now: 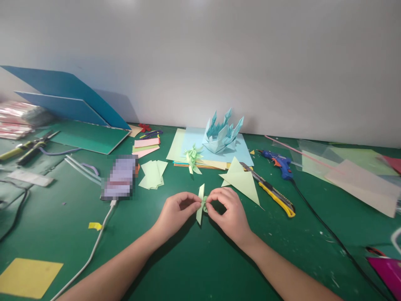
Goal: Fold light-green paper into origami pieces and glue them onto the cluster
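Between my fingers is a small folded piece of light green paper, with pointed flaps above and below and a rounder part on its right. My left hand pinches its left side. With thumb and forefinger, my right hand grips the rounder part. Fingertips hide some of the folds. Beyond the hands stands a similar light green folded paper figure. Small light green paper slips lie to the left. On the right are light green triangular paper sheets.
A blue folded paper piece stands on stacked coloured sheets at the back. A yellow utility knife and a blue glue gun with a cord lie right. Left are a phone on a white cable and a blue folder.
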